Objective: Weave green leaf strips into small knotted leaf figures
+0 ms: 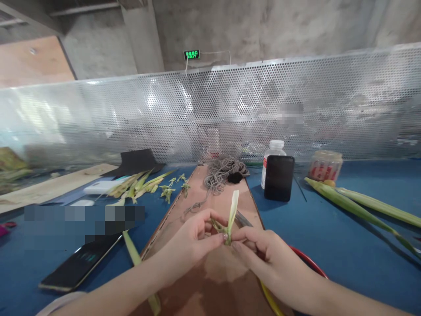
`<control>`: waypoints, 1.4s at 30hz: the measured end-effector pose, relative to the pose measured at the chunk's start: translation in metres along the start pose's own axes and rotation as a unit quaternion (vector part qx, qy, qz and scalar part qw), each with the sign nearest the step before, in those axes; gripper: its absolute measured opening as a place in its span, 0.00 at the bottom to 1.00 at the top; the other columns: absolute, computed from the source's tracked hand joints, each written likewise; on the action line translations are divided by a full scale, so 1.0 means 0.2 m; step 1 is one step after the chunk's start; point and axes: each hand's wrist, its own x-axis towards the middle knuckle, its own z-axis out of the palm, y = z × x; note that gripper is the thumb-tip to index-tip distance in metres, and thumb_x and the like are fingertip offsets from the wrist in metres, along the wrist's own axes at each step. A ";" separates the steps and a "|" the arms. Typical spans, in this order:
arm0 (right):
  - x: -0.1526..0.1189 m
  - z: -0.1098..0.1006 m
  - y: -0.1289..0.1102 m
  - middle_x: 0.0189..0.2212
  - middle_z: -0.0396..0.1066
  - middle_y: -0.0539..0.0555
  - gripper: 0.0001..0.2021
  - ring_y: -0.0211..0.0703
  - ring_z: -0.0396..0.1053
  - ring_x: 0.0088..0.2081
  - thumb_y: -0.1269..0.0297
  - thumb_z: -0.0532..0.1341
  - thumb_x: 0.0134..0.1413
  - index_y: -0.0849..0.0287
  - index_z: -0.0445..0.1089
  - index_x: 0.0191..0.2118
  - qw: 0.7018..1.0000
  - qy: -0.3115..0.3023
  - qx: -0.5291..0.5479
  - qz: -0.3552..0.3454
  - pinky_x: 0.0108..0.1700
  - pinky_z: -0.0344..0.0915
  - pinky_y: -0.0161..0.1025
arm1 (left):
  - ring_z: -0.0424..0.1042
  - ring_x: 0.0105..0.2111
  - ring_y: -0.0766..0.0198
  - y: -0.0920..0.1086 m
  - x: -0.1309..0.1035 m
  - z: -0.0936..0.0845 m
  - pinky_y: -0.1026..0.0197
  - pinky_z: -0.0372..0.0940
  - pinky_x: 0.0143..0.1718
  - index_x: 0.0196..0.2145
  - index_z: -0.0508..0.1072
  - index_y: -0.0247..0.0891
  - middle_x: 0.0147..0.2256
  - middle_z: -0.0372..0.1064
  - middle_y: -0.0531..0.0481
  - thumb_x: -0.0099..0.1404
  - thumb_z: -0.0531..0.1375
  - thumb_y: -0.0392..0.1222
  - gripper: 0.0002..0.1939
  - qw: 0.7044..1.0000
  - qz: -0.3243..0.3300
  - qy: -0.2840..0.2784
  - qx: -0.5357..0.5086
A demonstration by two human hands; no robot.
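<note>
Over the brown board [226, 276], both hands meet at a small piece of folded green leaf [232, 213] whose pale tip stands upright. My left hand [197, 237] is closed, its thumb and fingers pinching the leaf's base from the left. From the right, my right hand [263, 250] pinches the same base between thumb and forefinger. Part of the leaf is hidden by the fingertips. Just behind my right fingers lies a grey metal tool [243, 219], mostly covered. A flat leaf strip [132, 248] runs beneath my left forearm.
Grey cord [222, 173] is heaped at the board's far end. On the right stand a bottle [276, 145], a black upright device [279, 177], a jar [325, 166] and long green leaves [358, 208]. A phone [82, 263], leaf scraps [141, 186] and small leaf pieces [167, 192] lie left.
</note>
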 end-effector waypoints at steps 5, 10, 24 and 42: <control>-0.01 -0.03 0.02 0.30 0.63 0.52 0.09 0.38 0.61 0.32 0.68 0.47 0.55 0.58 0.63 0.37 0.982 0.097 -0.119 -0.114 0.35 0.60 0.35 | 0.63 0.31 0.67 -0.01 0.01 -0.04 0.65 0.58 0.34 0.32 0.66 0.36 0.29 0.64 0.53 0.57 0.54 0.40 0.06 0.996 0.027 -0.014 0.080; 0.00 -0.04 0.05 0.41 0.62 0.56 0.13 0.44 0.57 0.45 0.75 0.52 0.49 0.58 0.60 0.42 0.945 0.108 -0.224 -0.212 0.48 0.56 0.45 | 0.63 0.33 0.65 -0.02 -0.01 -0.03 0.63 0.58 0.35 0.36 0.65 0.38 0.33 0.65 0.53 0.56 0.56 0.41 0.09 0.996 0.051 -0.053 0.054; -0.02 -0.02 0.03 0.31 0.65 0.54 0.07 0.41 0.65 0.32 0.73 0.49 0.53 0.60 0.63 0.34 0.933 0.038 -0.326 -0.147 0.31 0.63 0.35 | 0.60 0.29 0.69 -0.04 -0.03 -0.04 0.69 0.54 0.25 0.39 0.61 0.39 0.31 0.60 0.54 0.56 0.55 0.37 0.12 0.988 0.054 -0.081 0.122; -0.02 0.00 0.07 0.21 0.64 0.49 0.08 0.34 0.60 0.21 0.74 0.50 0.50 0.59 0.64 0.29 0.927 0.064 -0.335 -0.158 0.22 0.51 0.32 | 0.64 0.32 0.68 -0.03 -0.04 -0.04 0.67 0.59 0.29 0.37 0.60 0.39 0.34 0.63 0.52 0.57 0.53 0.34 0.08 0.985 0.087 -0.077 0.129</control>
